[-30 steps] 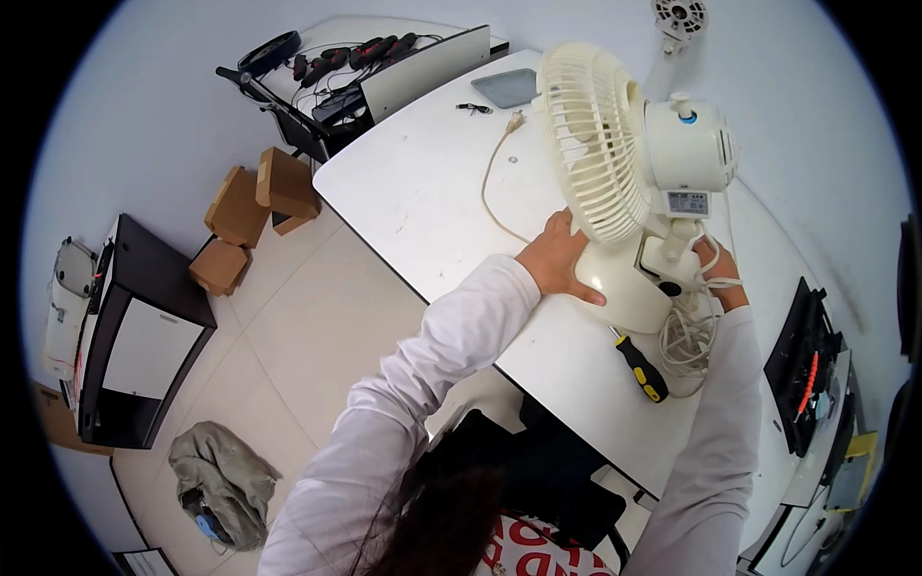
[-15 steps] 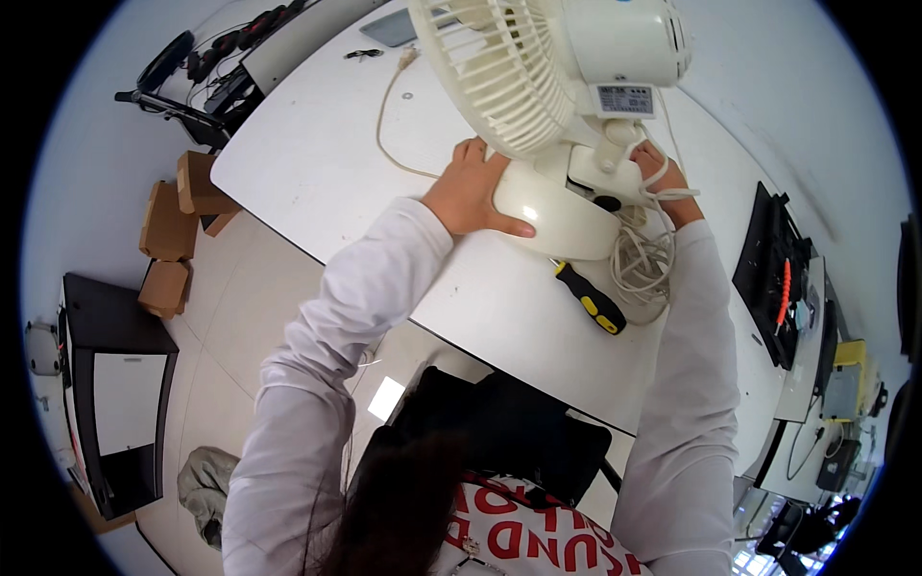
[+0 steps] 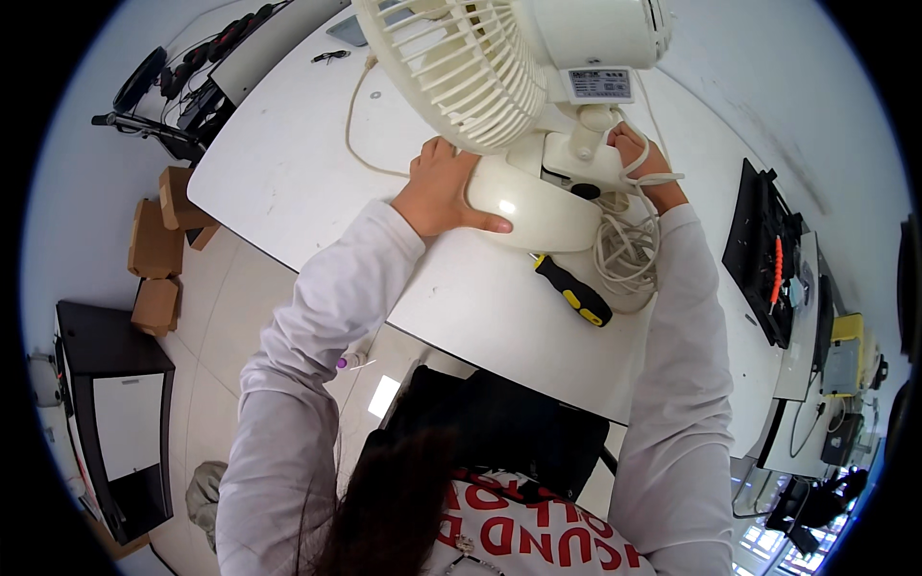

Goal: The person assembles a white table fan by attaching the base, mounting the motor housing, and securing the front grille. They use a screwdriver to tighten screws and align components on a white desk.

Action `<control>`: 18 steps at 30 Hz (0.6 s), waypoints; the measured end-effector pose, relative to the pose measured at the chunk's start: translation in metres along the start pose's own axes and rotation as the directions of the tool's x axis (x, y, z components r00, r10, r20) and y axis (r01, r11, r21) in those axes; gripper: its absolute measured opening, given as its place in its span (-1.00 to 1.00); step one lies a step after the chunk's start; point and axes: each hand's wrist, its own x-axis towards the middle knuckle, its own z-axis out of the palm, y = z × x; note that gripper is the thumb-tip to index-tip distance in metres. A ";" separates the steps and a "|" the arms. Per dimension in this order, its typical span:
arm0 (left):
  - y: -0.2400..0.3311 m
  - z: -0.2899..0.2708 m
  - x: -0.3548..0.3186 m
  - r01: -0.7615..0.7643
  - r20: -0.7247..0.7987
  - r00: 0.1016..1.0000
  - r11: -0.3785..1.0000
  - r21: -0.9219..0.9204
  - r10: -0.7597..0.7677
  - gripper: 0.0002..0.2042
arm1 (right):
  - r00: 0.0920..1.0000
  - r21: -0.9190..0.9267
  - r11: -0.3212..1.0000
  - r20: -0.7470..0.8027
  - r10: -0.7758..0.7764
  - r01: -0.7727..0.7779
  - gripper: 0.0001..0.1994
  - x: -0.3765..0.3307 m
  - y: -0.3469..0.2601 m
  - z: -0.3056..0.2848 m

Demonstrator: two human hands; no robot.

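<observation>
A cream desk fan [image 3: 543, 202] stands on the white table, its caged head at the top of the view and turned to the left. My left hand [image 3: 437, 192] is wrapped round the left side of its base, thumb pressed along the front. Behind the neck, on the right, my right hand [image 3: 645, 165] is closed with fingers curled. What it grips is partly hidden by the fan's stand and a loop of white cord. A coiled cord [image 3: 626, 252] lies at the base's right side. In front of the base rests a black and yellow screwdriver [image 3: 573, 291].
The white table [image 3: 461, 298] has a curved edge towards me. The fan's plug cord [image 3: 354, 130] runs off to the left, near a short black cable [image 3: 330, 57]. On the right lies a black tray [image 3: 764, 254] with an orange-red tool. Cardboard boxes [image 3: 156, 240] stand on the floor at left.
The whole view has shifted, so the fan, table and hands appear a little further left. Both hands keep their places on and behind the fan; the screwdriver lies as before.
</observation>
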 end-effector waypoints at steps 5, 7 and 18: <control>0.008 -0.005 -0.001 0.012 0.008 1.000 0.998 -0.060 -0.011 0.05 | 0.999 -0.059 0.998 -0.017 -0.036 0.035 -0.82 -0.004 -0.002 0.002; 0.009 -0.006 0.001 -0.030 -0.016 0.999 0.995 -0.095 0.028 0.04 | 0.996 -0.096 0.992 -0.035 -0.080 0.076 -0.83 -0.004 -0.004 0.003; 0.006 -0.003 0.007 -0.102 -0.021 0.995 0.992 -0.073 0.100 0.00 | 0.992 -0.001 0.996 -0.097 -0.083 0.084 -0.85 -0.005 -0.006 0.005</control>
